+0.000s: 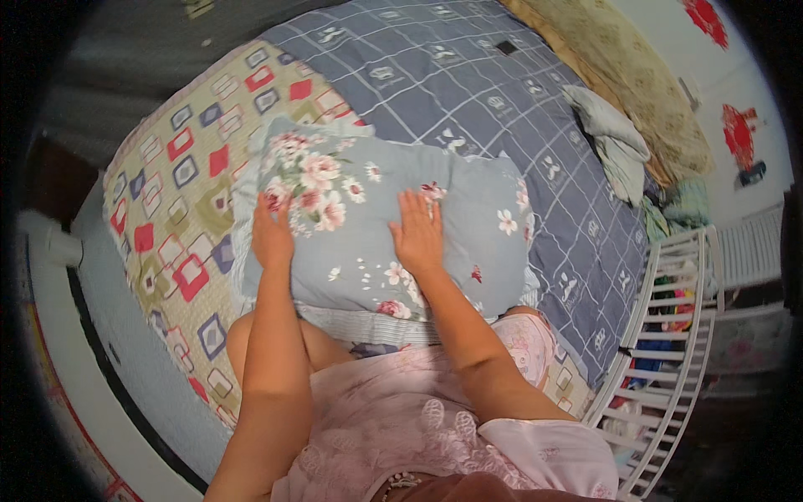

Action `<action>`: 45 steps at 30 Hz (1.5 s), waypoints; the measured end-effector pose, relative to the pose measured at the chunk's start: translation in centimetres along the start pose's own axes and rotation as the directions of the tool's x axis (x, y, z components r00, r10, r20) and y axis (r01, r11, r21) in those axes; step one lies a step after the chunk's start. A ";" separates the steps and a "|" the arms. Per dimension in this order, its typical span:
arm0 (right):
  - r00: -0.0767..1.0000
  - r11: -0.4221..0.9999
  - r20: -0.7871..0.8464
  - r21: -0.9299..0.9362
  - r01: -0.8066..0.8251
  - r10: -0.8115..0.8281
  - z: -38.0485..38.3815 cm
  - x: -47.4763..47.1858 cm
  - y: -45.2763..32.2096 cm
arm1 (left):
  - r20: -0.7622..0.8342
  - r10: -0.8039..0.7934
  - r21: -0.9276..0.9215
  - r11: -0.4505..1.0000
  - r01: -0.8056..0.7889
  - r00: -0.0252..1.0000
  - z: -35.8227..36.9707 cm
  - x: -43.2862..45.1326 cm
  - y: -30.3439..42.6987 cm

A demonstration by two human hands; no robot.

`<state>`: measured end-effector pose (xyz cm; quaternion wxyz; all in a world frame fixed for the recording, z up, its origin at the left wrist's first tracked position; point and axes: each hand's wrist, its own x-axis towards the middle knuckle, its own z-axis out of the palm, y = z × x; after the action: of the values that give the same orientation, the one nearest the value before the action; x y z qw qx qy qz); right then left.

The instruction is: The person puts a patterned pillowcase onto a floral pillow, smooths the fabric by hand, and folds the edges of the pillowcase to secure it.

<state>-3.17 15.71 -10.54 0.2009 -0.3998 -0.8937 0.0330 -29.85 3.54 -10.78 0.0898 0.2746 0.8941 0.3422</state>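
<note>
A grey-blue pillow with a floral print (370, 226) lies flat on the bed before my knees, on top of a striped cloth or second pillow (376, 325) whose edge shows beneath it. My left hand (273, 232) rests on the pillow's left part, beside the large printed flower cluster. Flat on the middle of the pillow, a little right of centre, lies my right hand (419, 235), fingers pointing away from me. Neither hand grips anything that I can see.
Under the pillows are a patterned quilt (188, 169) and a dark blue checked bedsheet (477, 81). A crumpled pale cloth (608, 141) lies at the far right. White slatted rails (665, 332) stand along the right edge, with assorted things behind. A small dark object (505, 48) lies near the top.
</note>
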 end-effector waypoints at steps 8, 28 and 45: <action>0.993 0.995 0.096 0.083 0.059 -0.067 -3.7 1.0 1.2 | 0.003 0.002 -0.027 1.000 -0.002 1.000 0.4 0.7 -2.2; 0.925 0.918 -0.095 -0.117 -0.378 0.369 -3.8 -4.2 13.8 | 0.058 -0.134 0.050 0.990 0.131 0.989 -0.4 -0.1 0.9; 0.961 0.957 -0.145 -0.137 -0.255 0.236 -3.4 -5.1 9.5 | 0.041 0.468 0.471 0.770 -0.430 0.883 1.6 -3.7 4.1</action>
<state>7.89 18.06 -11.18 0.2201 -0.5235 -0.8223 -0.0372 -24.44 4.95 -9.32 -0.0984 0.4800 0.8606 0.1389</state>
